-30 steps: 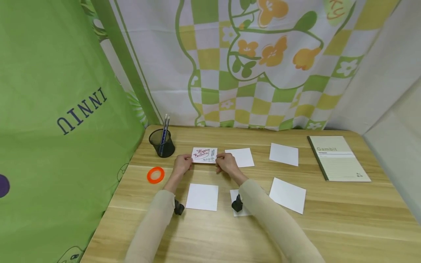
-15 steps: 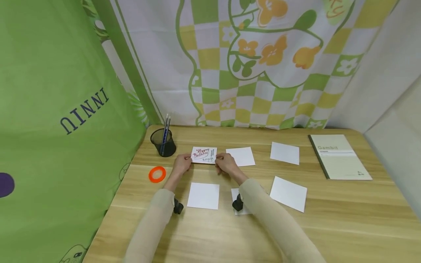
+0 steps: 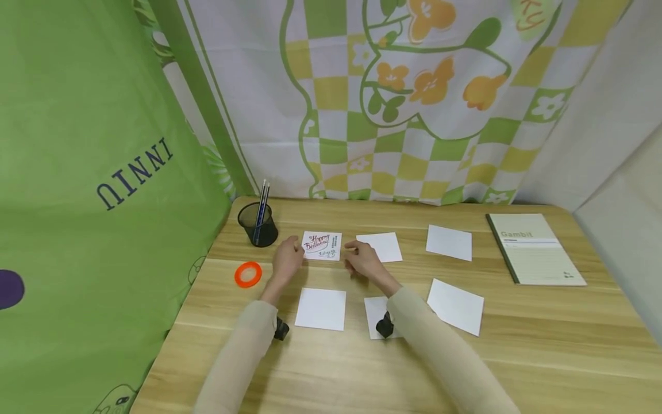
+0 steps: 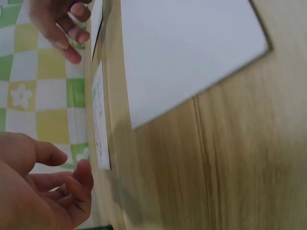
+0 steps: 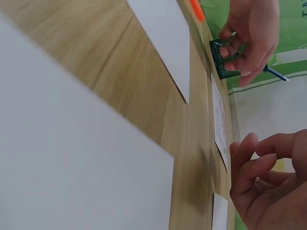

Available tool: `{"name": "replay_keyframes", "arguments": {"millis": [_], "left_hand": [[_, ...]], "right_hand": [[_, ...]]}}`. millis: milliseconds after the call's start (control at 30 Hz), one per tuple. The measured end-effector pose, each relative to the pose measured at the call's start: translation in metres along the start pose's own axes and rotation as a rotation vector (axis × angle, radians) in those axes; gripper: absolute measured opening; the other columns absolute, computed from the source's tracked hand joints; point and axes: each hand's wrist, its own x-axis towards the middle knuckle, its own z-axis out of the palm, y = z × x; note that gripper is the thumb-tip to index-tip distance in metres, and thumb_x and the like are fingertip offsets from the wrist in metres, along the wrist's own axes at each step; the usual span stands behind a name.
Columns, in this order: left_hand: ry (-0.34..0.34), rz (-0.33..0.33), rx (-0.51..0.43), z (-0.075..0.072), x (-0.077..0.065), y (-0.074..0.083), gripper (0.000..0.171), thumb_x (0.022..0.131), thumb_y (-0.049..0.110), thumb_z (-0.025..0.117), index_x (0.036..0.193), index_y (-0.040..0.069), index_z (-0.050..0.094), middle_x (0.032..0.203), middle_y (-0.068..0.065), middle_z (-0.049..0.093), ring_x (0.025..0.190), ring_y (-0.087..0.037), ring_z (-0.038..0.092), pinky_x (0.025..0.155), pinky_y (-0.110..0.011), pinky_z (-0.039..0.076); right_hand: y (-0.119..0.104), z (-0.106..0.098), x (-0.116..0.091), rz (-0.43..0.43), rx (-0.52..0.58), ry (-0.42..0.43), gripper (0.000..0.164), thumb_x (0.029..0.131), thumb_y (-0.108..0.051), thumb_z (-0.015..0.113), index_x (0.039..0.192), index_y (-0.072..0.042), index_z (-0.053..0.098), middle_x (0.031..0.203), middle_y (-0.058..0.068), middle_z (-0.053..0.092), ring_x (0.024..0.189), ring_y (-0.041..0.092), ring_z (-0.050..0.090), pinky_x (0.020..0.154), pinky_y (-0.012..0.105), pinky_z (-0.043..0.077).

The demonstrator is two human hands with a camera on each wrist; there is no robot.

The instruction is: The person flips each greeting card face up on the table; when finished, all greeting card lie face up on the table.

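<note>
A white card with "Happy Birthday" lettering [image 3: 322, 246] lies flat near the back of the wooden table, its writing facing up. Just off its left edge is my left hand [image 3: 287, 260], fingers loosely bent, a gap showing between thumb and fingertips in the left wrist view. On the other side, my right hand [image 3: 362, 259] hovers by the card's right edge with relaxed, half-curled fingers and nothing between them. Behind that hand lies a blank white card [image 3: 385, 246]. Nearer to me, a second blank card [image 3: 320, 309] lies below the lettered one.
Beneath my right sleeve, another white card [image 3: 376, 322] is partly covered. Two more white cards, one at the back [image 3: 449, 242] and one nearer [image 3: 455, 306], lie to the right, beside a notebook [image 3: 535, 253]. At left are a black mesh pen cup [image 3: 265, 234] and an orange ring [image 3: 248, 275].
Both hands have let go of the lettered card and drawn slightly apart, the left one to the left and the right one to the right. The card now lies flat on the table.
</note>
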Motion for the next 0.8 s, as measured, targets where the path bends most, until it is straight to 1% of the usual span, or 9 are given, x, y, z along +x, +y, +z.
{"name": "replay_keyframes", "arguments": {"millis": [67, 133, 233, 300, 400, 467, 600, 700, 800], "left_hand": [[0.026, 0.047, 0.035, 0.005, -0.003, 0.007, 0.04, 0.091, 0.008, 0.052, 0.129, -0.005, 0.055, 0.091, -0.017, 0.063, 0.074, -0.026, 0.057, 0.063, -0.041, 0.049], [0.029, 0.091, 0.049, 0.01, -0.007, 0.014, 0.039, 0.091, 0.007, 0.054, 0.129, -0.004, 0.055, 0.092, -0.016, 0.06, 0.073, -0.026, 0.057, 0.059, -0.038, 0.048], [0.014, 0.158, 0.066, 0.019, -0.014, 0.025, 0.038, 0.092, 0.006, 0.057, 0.129, -0.004, 0.055, 0.098, -0.015, 0.059, 0.076, -0.025, 0.059, 0.056, -0.034, 0.049], [0.0, 0.197, 0.075, 0.025, -0.019, 0.033, 0.039, 0.091, 0.006, 0.058, 0.129, -0.003, 0.055, 0.102, -0.016, 0.059, 0.082, -0.027, 0.061, 0.059, -0.035, 0.052], [-0.012, 0.242, 0.093, 0.036, -0.025, 0.043, 0.039, 0.091, 0.007, 0.06, 0.129, -0.001, 0.056, 0.108, -0.017, 0.06, 0.093, -0.03, 0.061, 0.067, -0.039, 0.055], [-0.017, 0.263, 0.104, 0.043, -0.028, 0.049, 0.038, 0.09, 0.007, 0.061, 0.128, 0.0, 0.057, 0.111, -0.018, 0.06, 0.097, -0.032, 0.06, 0.072, -0.042, 0.055], [-0.06, 0.275, 0.109, 0.053, -0.032, 0.057, 0.039, 0.089, 0.004, 0.06, 0.128, 0.002, 0.057, 0.114, -0.016, 0.06, 0.099, -0.03, 0.057, 0.073, -0.041, 0.054], [-0.098, 0.284, 0.115, 0.06, -0.032, 0.061, 0.042, 0.087, 0.003, 0.06, 0.129, 0.002, 0.056, 0.115, -0.014, 0.059, 0.098, -0.028, 0.056, 0.073, -0.037, 0.053], [-0.114, 0.311, 0.143, 0.067, -0.031, 0.065, 0.042, 0.089, 0.005, 0.06, 0.13, 0.003, 0.055, 0.117, -0.014, 0.058, 0.1, -0.027, 0.055, 0.076, -0.035, 0.052]], "right_hand": [[0.001, -0.005, -0.003, -0.015, -0.007, 0.0, 0.041, 0.093, -0.007, 0.05, 0.132, 0.004, 0.051, 0.081, 0.019, 0.068, 0.051, 0.024, 0.057, 0.04, 0.019, 0.036], [0.002, -0.01, -0.006, -0.027, -0.014, 0.001, 0.04, 0.093, -0.008, 0.05, 0.131, 0.004, 0.053, 0.084, 0.02, 0.068, 0.058, 0.031, 0.062, 0.041, 0.019, 0.039], [0.005, -0.02, -0.009, -0.051, -0.03, 0.024, 0.039, 0.092, -0.008, 0.05, 0.128, 0.005, 0.055, 0.087, 0.021, 0.067, 0.064, 0.036, 0.065, 0.042, 0.02, 0.04], [0.007, -0.026, -0.01, -0.063, -0.031, 0.05, 0.037, 0.092, -0.008, 0.05, 0.126, 0.005, 0.056, 0.089, 0.021, 0.067, 0.067, 0.037, 0.065, 0.043, 0.02, 0.041], [0.011, -0.037, -0.01, -0.073, -0.019, 0.1, 0.034, 0.092, -0.005, 0.05, 0.123, 0.007, 0.057, 0.088, 0.022, 0.067, 0.067, 0.036, 0.066, 0.046, 0.022, 0.045], [0.015, -0.043, -0.008, -0.071, 0.002, 0.131, 0.032, 0.092, -0.002, 0.05, 0.121, 0.009, 0.058, 0.087, 0.023, 0.067, 0.064, 0.034, 0.065, 0.048, 0.024, 0.049], [0.022, -0.052, -0.008, -0.062, 0.044, 0.176, 0.031, 0.093, -0.001, 0.049, 0.12, 0.012, 0.057, 0.089, 0.027, 0.065, 0.065, 0.034, 0.065, 0.059, 0.034, 0.056], [0.026, -0.059, -0.01, -0.056, 0.04, 0.213, 0.031, 0.095, -0.002, 0.049, 0.121, 0.012, 0.057, 0.091, 0.025, 0.064, 0.071, 0.035, 0.065, 0.063, 0.035, 0.057], [0.03, -0.066, -0.011, -0.074, 0.006, 0.257, 0.031, 0.095, -0.003, 0.048, 0.121, 0.012, 0.056, 0.094, 0.025, 0.064, 0.076, 0.037, 0.066, 0.062, 0.031, 0.056]]}}
